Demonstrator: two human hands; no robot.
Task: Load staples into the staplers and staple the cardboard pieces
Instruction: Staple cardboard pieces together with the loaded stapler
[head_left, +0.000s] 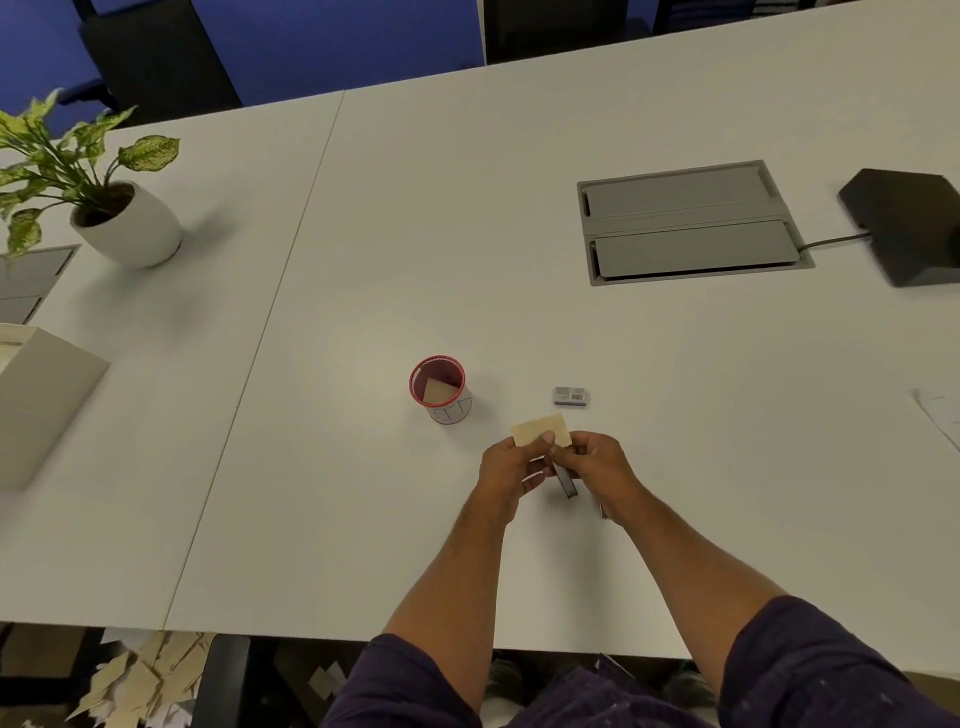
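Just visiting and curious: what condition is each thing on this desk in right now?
Card: held up off the table, pinched by both hands.
Stapler: gripped in right hand, at the card's lower edge.
Left hand: pinching the card.
Cup: upright, one card piece inside.
Staple box: lying flat, apparently closed.
Cable hatch: both flaps shut.
Plant: upright in its pot.

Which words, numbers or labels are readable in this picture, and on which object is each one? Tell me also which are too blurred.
No text can be read.
Staple box: a barcode-like label and print, too small and blurred to read.
Red cup: blue marks on its white side, too blurred to read.
Cardboard piece held by both hands: no writing visible.
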